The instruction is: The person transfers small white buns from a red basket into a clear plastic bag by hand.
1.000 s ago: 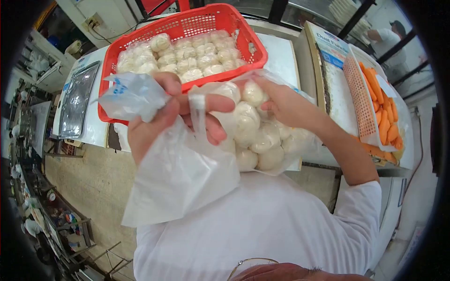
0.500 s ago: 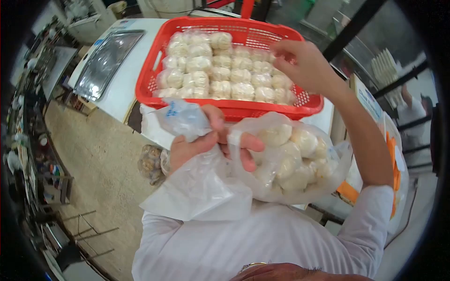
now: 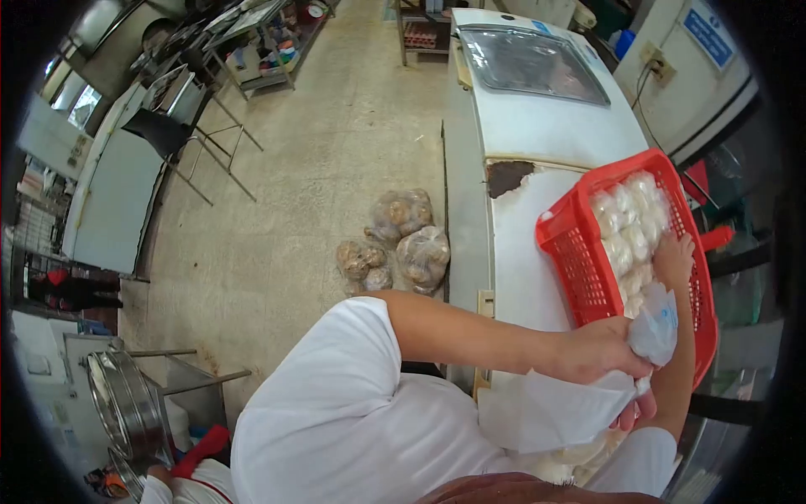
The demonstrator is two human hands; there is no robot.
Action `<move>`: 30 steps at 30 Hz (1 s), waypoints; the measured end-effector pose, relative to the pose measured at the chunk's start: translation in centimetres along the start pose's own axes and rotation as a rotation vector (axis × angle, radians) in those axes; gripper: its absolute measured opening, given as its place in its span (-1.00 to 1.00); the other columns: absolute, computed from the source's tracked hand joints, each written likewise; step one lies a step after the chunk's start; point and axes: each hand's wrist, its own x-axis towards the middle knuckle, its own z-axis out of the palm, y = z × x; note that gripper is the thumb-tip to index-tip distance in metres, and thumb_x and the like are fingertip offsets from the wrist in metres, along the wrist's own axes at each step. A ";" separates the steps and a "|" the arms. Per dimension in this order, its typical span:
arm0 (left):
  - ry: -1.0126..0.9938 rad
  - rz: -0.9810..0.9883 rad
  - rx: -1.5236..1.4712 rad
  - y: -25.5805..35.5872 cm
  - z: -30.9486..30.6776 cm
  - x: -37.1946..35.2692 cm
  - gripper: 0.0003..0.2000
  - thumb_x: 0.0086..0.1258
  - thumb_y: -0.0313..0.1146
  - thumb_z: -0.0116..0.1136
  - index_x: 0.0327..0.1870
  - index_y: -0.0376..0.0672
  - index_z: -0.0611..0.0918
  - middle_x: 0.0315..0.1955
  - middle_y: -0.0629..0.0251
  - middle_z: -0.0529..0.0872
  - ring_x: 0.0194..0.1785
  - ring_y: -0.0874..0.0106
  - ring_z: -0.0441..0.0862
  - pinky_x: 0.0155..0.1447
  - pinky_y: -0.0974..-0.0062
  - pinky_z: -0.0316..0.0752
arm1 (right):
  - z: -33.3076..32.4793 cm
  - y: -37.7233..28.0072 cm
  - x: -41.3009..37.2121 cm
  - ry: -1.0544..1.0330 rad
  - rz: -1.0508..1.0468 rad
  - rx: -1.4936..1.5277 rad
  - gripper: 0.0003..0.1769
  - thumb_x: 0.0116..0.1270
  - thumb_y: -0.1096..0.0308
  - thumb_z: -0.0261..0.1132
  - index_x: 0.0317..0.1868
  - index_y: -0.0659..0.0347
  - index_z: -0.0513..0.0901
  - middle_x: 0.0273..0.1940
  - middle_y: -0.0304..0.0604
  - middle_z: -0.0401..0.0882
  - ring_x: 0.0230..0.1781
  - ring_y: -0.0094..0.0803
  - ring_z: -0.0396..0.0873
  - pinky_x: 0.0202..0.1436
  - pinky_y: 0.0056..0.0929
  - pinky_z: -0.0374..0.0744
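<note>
My left hand (image 3: 600, 349) is closed on the gathered neck of a white plastic bag (image 3: 558, 407), with a small bunched plastic piece (image 3: 655, 328) above its fingers. A clear bag of pale round buns (image 3: 588, 454) hangs below this hand, partly hidden by the white bag. My right hand (image 3: 674, 259) reaches into the red basket (image 3: 579, 252) and touches the wrapped buns at its right side, fingers slightly apart. Rows of wrapped white buns (image 3: 625, 223) lie in the basket.
The basket stands on a white chest top (image 3: 546, 130) bearing a shiny tray (image 3: 533, 63). Several filled clear bags (image 3: 403, 218) lie on the floor beside it. A metal stool (image 3: 206, 139) and round metal pans (image 3: 122, 403) are at the left. Another person (image 3: 197, 483) is at the lower left.
The view has swung left, showing more floor. My right hand has lowered from above the basket onto the buns. My left hand still holds the white bag.
</note>
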 end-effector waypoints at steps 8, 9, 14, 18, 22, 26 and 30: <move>-0.048 0.025 -0.023 -0.5 0.2 0.5 -0.74 0.37 -0.55 0.17 0.05 -0.31 0.53 -0.13 0.04 0.74 -0.22 0.11 0.78 -0.08 0.25 0.68 | -3.8 3.2 -4.6 -0.164 0.042 0.158 -0.46 0.23 0.21 0.37 0.16 0.28 0.49 0.09 0.23 0.59 0.15 0.20 0.55 0.21 0.01 0.54; -0.062 0.005 -0.033 -0.2 0.3 0.2 -0.74 0.37 -0.55 0.17 0.05 -0.31 0.53 -0.13 0.04 0.74 -0.22 0.11 0.78 -0.08 0.25 0.68 | -4.5 4.0 -5.5 -0.115 0.058 0.358 -0.46 0.20 0.24 0.40 0.14 0.29 0.52 0.05 0.20 0.62 0.11 0.14 0.59 0.17 -0.03 0.56; 0.197 0.241 0.825 -2.8 -3.7 2.2 -0.72 0.35 -0.21 0.29 -0.13 -0.27 0.72 -0.45 0.14 0.78 -0.14 0.43 0.75 -0.02 0.45 0.60 | -18.3 4.6 -17.5 0.116 -0.006 0.840 -0.63 0.27 0.21 0.40 -0.01 0.27 0.65 -0.20 -0.18 0.70 -0.19 -0.43 0.63 -0.05 -0.42 0.58; -0.324 -0.281 -0.028 -0.9 -1.3 2.2 -0.75 0.53 -0.19 0.09 0.04 -0.12 0.65 -0.08 -0.23 0.71 -0.05 0.11 0.76 -0.03 0.19 0.69 | -27.8 2.4 -30.1 -0.059 0.219 1.232 -0.32 0.16 0.21 0.40 0.29 0.30 0.50 -0.14 -0.13 0.70 -0.08 -0.39 0.65 0.03 -0.43 0.60; -0.293 -0.265 -0.069 0.3 0.4 2.0 -0.76 0.61 -0.23 -0.03 0.13 -0.06 0.60 0.09 -0.41 0.60 -0.02 -0.03 0.75 -0.04 0.08 0.72 | -28.1 -3.5 -39.8 0.139 0.031 0.627 -0.54 0.15 0.19 0.50 -0.02 0.27 0.60 -0.21 -0.06 0.68 -0.16 -0.21 0.66 -0.02 -0.27 0.59; -0.304 -0.259 -0.031 0.2 0.1 2.8 -0.75 0.66 -0.24 -0.17 0.19 -0.01 0.52 0.20 -0.50 0.47 0.04 -0.12 0.72 -0.03 0.00 0.75 | -21.8 -8.7 -45.0 -0.066 0.048 0.576 -0.43 0.09 0.15 0.52 0.04 0.26 0.57 -0.12 -0.02 0.58 -0.06 -0.09 0.60 -0.01 -0.21 0.58; -0.299 -0.256 -0.011 0.7 0.5 3.3 -0.72 0.66 -0.24 -0.18 0.21 -0.04 0.53 0.18 -0.51 0.49 0.02 -0.10 0.73 -0.01 0.00 0.75 | -20.5 -8.9 -48.6 0.067 0.141 0.358 -0.49 0.14 0.18 0.48 0.02 0.25 0.54 -0.04 -0.02 0.55 0.03 -0.11 0.55 0.04 -0.24 0.56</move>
